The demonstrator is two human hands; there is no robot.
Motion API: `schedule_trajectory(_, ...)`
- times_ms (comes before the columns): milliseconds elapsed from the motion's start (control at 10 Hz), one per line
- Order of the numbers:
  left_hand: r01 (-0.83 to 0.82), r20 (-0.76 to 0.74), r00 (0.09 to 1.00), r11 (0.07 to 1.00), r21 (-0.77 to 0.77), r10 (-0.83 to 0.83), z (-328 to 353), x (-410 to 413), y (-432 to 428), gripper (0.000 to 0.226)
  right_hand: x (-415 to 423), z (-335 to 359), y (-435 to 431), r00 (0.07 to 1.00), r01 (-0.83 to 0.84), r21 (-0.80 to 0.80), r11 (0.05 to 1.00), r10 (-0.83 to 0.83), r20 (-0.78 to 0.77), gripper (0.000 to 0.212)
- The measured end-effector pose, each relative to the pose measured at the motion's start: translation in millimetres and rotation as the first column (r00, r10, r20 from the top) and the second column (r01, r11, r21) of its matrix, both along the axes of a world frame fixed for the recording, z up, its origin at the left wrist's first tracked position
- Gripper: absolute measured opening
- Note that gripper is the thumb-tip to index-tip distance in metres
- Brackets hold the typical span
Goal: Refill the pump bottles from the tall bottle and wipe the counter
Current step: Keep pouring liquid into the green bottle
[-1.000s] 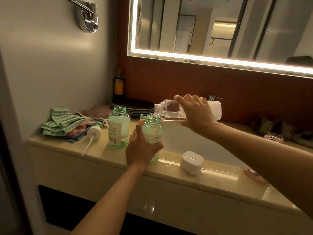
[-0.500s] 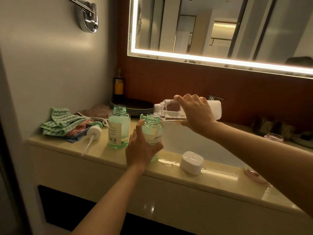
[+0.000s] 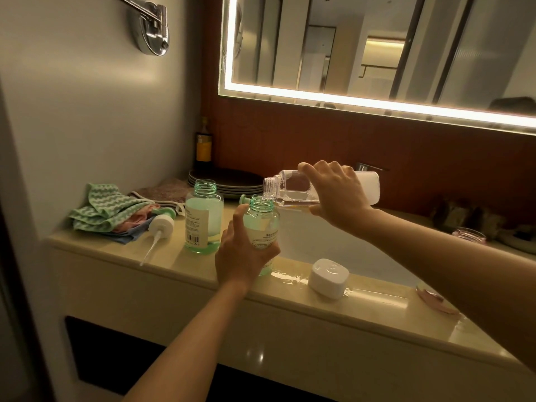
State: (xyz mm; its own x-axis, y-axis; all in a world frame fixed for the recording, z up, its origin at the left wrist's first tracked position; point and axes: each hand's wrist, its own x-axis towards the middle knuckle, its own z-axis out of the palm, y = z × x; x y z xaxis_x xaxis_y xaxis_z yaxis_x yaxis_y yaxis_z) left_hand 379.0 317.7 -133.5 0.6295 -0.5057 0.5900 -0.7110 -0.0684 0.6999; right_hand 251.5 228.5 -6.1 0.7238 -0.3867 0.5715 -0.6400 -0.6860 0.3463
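The step in hand is the pouring into one of the two green bottles. The right hand [image 3: 336,195] wraps its fingers over the tall bottle [image 3: 290,188] with the thumb under it. It holds the bottle tipped almost flat, with the open mouth just above the neck of the pump bottle [image 3: 262,224]. The left hand [image 3: 243,256] is curled round the lower body of this pump bottle, which seems to stand on the counter [image 3: 377,297] near the front edge. A thin stream seems to go into the neck, but it is too small to be sure. To do this well, I think the tilt should change slowly — the clear liquid lies low along the side of the tall bottle, so a quick lift of its base may send a gush past the narrow opening. The left hand should hold the neck steady under the mouth, and the pouring should stop below the thread, because the pump tube needs room. A wet shine [image 3: 287,278] lies on the counter beside the white cap [image 3: 329,275], so wiping is likely needed after; the folded cloths [image 3: 113,210] are at the left end. The second pump bottle [image 3: 204,219] stands open just to the left and looks filled up to the shoulder. Its label shows a barcode and small print that I cannot read. The held bottle also has lines of small print — not legible.
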Motion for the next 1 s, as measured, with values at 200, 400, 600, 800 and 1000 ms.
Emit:
schedule_trajectory(200,0.002,0.002,1.000,1.000,0.001,-0.002,0.3,-0.5,0.6,0.093,0.0,0.2,-0.7,1.000,-0.003,-0.006,1.000,0.003,-0.004,0.068)
schedule_trajectory(400,0.005,-0.004,1.000,1.000,0.001,-0.005,0.6,-0.3,1.0,0.093,0.2,0.6,-1.2,1.000,-0.005,-0.008,1.000,0.005,-0.008,0.068)
schedule_trajectory(600,0.011,-0.018,1.000,1.000,0.014,-0.011,1.3,-0.6,0.8,0.094,-0.3,1.9,-0.3,1.000,-0.005,-0.009,1.000,0.005,-0.022,0.068)
schedule_trajectory(800,0.012,-0.018,1.000,1.000,0.010,-0.011,0.9,-0.6,1.0,0.094,0.3,1.8,-1.5,1.000,-0.004,-0.020,1.000,0.004,-0.024,0.068)
schedule_trajectory(1000,0.014,-0.013,1.000,1.000,0.006,-0.014,1.2,-0.3,0.9,0.094,0.7,1.4,-3.1,1.000,-0.003,-0.024,1.000,0.002,-0.024,0.068)
